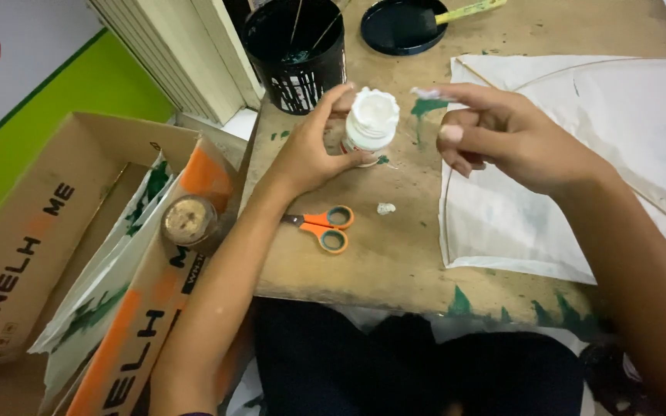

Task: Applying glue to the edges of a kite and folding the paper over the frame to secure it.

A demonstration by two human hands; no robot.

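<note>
My left hand (310, 150) grips a small white jar (371, 119) that stands open on the wooden table (395, 254), its rim smeared with white paste. My right hand (502, 135) hovers just right of the jar, forefinger stretched toward it with a dab of white paste (428, 93) on the tip; the other fingers are curled. Under my right hand lies a white paper sheet (618, 131) with thin sticks fixed across it.
Orange-handled scissors (325, 227) lie near the table's front edge, beside a white blob (385, 208). A black paint bucket (296, 50), its lid (402, 25) and a brush handle (472, 10) stand at the back. An open cardboard box (55, 231) and a round jar (188, 220) sit left.
</note>
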